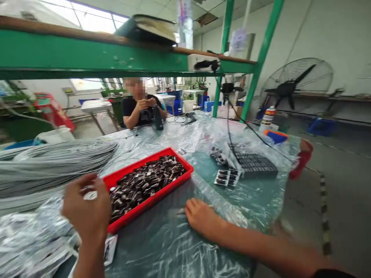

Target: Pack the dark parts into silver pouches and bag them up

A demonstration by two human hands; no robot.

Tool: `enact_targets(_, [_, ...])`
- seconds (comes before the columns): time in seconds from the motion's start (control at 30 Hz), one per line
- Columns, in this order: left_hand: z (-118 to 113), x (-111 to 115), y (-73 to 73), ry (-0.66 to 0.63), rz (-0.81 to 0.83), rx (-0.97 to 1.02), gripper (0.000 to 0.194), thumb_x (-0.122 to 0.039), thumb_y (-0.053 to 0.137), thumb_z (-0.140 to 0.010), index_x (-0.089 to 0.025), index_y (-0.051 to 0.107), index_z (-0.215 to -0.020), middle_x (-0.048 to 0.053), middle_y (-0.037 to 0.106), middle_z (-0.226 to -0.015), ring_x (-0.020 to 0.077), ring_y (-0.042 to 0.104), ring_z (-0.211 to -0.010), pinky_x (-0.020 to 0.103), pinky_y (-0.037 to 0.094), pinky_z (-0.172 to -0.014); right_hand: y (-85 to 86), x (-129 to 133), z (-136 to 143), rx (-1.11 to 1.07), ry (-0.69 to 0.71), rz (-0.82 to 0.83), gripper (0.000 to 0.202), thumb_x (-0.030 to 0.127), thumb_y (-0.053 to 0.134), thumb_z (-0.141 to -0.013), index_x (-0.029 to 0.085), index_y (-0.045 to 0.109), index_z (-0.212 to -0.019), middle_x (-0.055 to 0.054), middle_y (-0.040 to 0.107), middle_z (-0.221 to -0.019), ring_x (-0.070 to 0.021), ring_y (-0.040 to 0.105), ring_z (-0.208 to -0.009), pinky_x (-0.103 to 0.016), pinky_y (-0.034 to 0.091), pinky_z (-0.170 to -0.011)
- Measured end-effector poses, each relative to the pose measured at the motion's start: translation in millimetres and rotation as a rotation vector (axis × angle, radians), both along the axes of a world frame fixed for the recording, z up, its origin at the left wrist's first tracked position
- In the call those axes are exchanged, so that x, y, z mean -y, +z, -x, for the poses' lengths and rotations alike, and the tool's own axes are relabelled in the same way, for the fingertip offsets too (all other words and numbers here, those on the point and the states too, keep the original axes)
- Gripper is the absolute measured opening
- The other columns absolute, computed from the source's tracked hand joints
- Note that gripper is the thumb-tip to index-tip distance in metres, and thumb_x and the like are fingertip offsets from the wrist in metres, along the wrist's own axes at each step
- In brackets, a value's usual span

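My left hand (88,208), slightly blurred, is raised at the left end of a red tray (150,199). Its fingers curl toward the thumb, and a whitish spot shows in the gap; what they hold, if anything, I cannot make out. Many small dark brown and silvery parts (147,179) fill the tray. To the right of the tray, my right hand (203,218) is low over the plastic-covered table (162,247). Its fingers are bent together, with a small, blurred pale thing at their tips that is too small to name.
Coiled grey cable (58,166) and clear plastic bags (31,235) lie at left. Flat packs of dark parts (226,177) and a dark stacked block (255,164) lie right. A green shelf beam (87,54) crosses above. A person (142,108) sits opposite beside a dark bottle (158,117).
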State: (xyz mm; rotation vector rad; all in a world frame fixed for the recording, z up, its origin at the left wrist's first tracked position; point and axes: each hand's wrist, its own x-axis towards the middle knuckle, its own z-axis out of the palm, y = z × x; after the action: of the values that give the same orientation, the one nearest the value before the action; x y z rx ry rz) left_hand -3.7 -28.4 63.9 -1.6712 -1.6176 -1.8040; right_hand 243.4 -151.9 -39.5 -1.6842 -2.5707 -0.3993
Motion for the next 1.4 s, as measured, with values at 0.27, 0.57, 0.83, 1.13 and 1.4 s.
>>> enact_targets(0.27, [-234,60,-81.3,-0.946,0.419,-0.756,0.056,-0.033,0.066,-0.084,-0.02,0.048,-0.135,0.015,0.055,-0.131,0.0274,0.058,-0.117,0.039,0.051,-0.096,4.9,132,-75,-0.252,0.026,0.106,0.012,0.012,0.058,-0.083,0.019,0.062,-0.093,-0.007,0.063,-0.094,-0.0206,0.061,-0.082,-0.028,0.046,-0.063])
enact_targets(0.57, [-195,74,-82.7,-0.71,0.718,-0.636,0.03,-0.022,0.042,-0.095,-0.013,0.06,-0.116,0.01,0.069,-0.094,0.0218,0.066,-0.088,0.034,0.051,-0.085,10.4,180,-117,-1.169,-0.271,0.099,0.028,0.036,0.048,-0.095,0.025,0.061,-0.117,-0.001,0.062,-0.078,-0.013,0.054,-0.054,-0.023,0.045,-0.053])
enact_targets(0.83, [-67,120,-100.4,-0.446,0.781,-0.6,0.066,-0.048,0.07,-0.077,-0.013,0.054,-0.13,0.017,0.057,-0.13,0.0331,0.053,-0.12,0.048,0.041,-0.104,41.1,67,-43,-1.897,0.07,0.512,0.032,0.046,0.056,-0.089,0.019,0.065,-0.102,0.004,0.046,-0.061,-0.0082,0.031,-0.047,-0.021,0.024,-0.043])
enact_targets(1.13, [-80,108,-122.5,-0.591,0.768,-0.364,0.051,-0.036,0.08,-0.07,-0.016,0.063,-0.113,0.01,0.061,-0.11,0.0275,0.059,-0.104,0.043,0.047,-0.095,20.6,-56,51,-2.118,0.196,0.556,0.046,0.061,0.061,-0.074,0.019,0.05,-0.058,0.013,0.018,-0.041,-0.0034,0.011,-0.036,-0.019,0.01,-0.036])
enact_targets(1.4, [-78,108,-120.9,-0.637,0.752,-0.333,0.032,-0.029,0.077,-0.07,-0.016,0.065,-0.097,0.009,0.062,-0.099,0.0279,0.06,-0.098,0.04,0.047,-0.086,2.0,-42,61,-2.057,0.206,0.5,0.045,0.056,0.056,-0.08,0.019,0.049,-0.055,0.011,0.022,-0.04,-0.0036,0.014,-0.036,-0.018,0.013,-0.035])
